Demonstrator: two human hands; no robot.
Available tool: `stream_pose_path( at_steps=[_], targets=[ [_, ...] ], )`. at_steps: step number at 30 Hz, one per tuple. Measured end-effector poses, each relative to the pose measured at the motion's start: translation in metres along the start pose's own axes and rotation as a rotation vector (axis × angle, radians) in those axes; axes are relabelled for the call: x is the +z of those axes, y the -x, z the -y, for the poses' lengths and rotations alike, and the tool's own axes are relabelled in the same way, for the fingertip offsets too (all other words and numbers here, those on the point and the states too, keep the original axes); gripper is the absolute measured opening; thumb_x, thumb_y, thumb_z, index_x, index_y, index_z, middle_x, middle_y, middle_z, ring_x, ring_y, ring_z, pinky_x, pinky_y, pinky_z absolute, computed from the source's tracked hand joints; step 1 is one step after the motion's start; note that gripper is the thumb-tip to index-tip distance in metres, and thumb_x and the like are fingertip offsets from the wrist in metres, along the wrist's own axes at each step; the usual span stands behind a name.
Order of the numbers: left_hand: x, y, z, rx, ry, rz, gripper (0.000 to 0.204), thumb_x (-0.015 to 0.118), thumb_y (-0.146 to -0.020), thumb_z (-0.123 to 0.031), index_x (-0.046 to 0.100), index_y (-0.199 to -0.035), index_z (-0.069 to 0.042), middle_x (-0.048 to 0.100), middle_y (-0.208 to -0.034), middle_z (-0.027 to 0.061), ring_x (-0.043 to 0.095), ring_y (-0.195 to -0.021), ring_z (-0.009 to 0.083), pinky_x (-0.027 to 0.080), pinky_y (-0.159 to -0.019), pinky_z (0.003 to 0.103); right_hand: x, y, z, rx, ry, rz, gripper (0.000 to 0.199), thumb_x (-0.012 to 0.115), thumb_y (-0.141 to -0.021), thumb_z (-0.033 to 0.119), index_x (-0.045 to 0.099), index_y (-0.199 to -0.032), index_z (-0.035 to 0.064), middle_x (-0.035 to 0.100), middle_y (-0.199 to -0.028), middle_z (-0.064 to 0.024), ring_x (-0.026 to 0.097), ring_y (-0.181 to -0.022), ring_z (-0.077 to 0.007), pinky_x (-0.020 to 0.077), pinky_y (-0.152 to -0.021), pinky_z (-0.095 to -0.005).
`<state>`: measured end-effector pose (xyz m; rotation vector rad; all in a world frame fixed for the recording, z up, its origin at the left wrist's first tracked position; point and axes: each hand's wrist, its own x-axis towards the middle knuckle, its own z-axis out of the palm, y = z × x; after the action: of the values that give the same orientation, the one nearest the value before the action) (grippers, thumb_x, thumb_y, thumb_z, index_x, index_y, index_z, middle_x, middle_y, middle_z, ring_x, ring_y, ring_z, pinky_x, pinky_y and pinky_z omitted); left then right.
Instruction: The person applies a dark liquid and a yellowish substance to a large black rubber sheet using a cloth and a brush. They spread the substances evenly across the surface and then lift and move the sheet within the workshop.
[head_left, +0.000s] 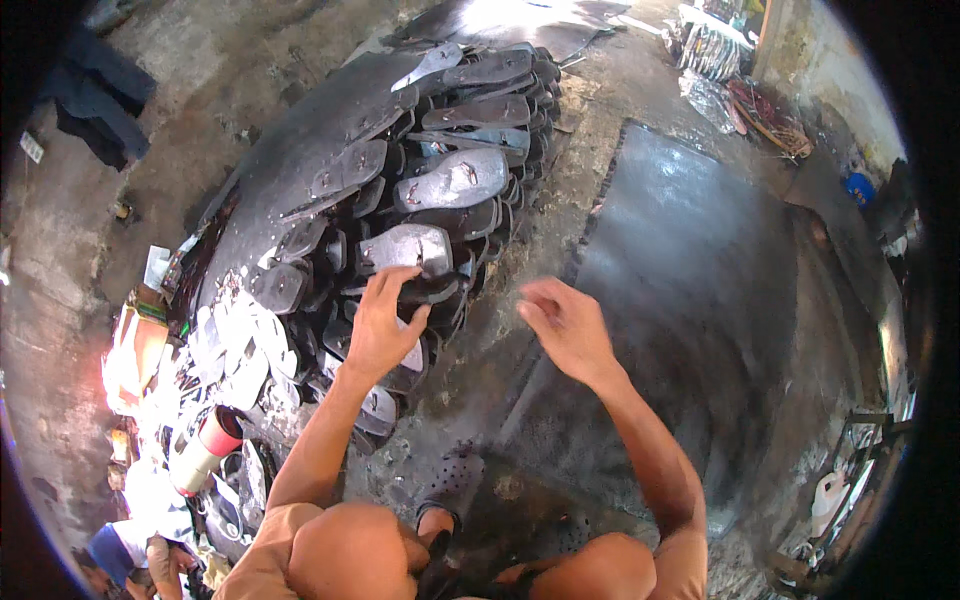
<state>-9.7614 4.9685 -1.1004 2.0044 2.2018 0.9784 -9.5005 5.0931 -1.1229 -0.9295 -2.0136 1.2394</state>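
Overlapping rows of sandal soles [460,180], dark and grey with small holes, are piled on the floor in front of me and to the left. My left hand [385,325] is over the near right part of this pile, thumb and fingers apart, beside a grey sole [405,245]. Whether its fingertips touch a sole I cannot tell. To the right, my right hand [570,328] hovers between the pile and a large black sheet [690,250] on the floor. Its fingers are bent, a gap shows between thumb and forefinger, and nothing is visible in them.
Loose pale soles [245,350] and a red and cream cylinder [207,450] lie at the left. A person [150,545] is at the lower left. Dark clothing [95,95] rests on the floor at the upper left. A metal frame [850,500] stands at the lower right.
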Motion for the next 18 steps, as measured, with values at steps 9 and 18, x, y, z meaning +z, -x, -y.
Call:
stream_pose_path(
  at_steps=[9,18],
  targets=[
    [0.028,0.025,0.038,0.038,-0.004,0.025,0.05,0.075,-0.072,0.009,0.067,-0.119,-0.004,0.06,-0.12,0.0138,0.063,-0.109,0.035,0.054,-0.091,0.044,0.085,-0.123,0.019,-0.123,0.163,0.015,0.033,0.071,-0.09,0.032,0.072,-0.098,-0.0008,0.074,-0.088,-0.0215,0.072,-0.087,-0.0428,0.0564,-0.08,-0.0501],
    [0.03,0.019,0.043,0.131,-0.109,0.014,0.04,0.075,-0.072,0.003,0.071,-0.11,-0.007,0.068,-0.119,0.0091,0.067,-0.113,0.0293,0.058,-0.087,0.041,0.092,-0.142,0.022,-0.326,-0.17,-0.491,0.026,0.061,-0.1,0.023,0.06,-0.102,-0.0025,0.064,-0.073,-0.0158,0.064,-0.063,-0.0222,0.05,-0.061,-0.041]
  ],
)
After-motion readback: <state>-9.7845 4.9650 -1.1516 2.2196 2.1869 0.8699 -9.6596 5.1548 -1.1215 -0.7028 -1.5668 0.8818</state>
